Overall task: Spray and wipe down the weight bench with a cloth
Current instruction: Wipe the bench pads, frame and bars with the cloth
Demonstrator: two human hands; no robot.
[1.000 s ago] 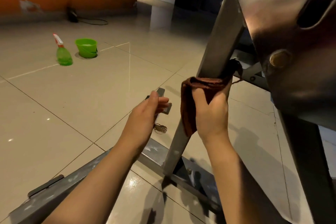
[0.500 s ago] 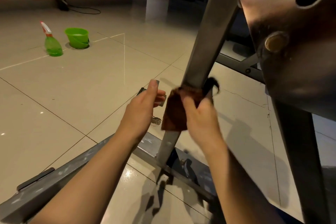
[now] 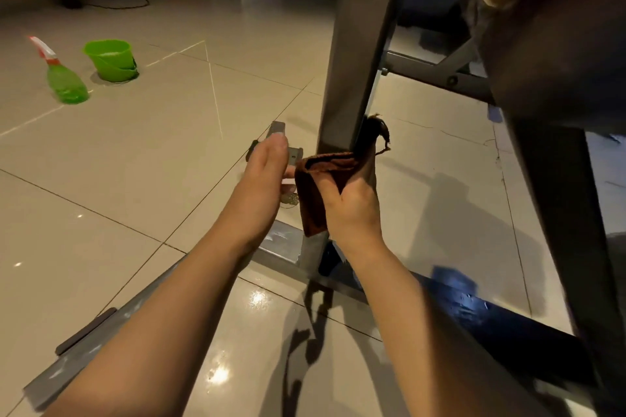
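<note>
Right hand (image 3: 352, 205) grips the brown cloth (image 3: 316, 195), fingers curled so the fabric wraps the lower part of the grey upright leg (image 3: 355, 54) of the weight bench, just above the base bar (image 3: 281, 247). Left hand (image 3: 264, 176) hangs beside the cloth with fingers loosely extended, holding nothing that I can see. By my reading this is the wiping step, on the frame rather than the pad. The next move probably calls for sliding the wrapped cloth along the leg with steady squeeze, then turning to the base bar. The cloth looks soft and napped, frayed at one corner; the leg is flat-sided painted metal, the bar scuffed. Green spray bottle (image 3: 64, 81) and small green bucket (image 3: 111, 59) stand well apart on the glossy tiled floor (image 3: 135, 179)
</note>
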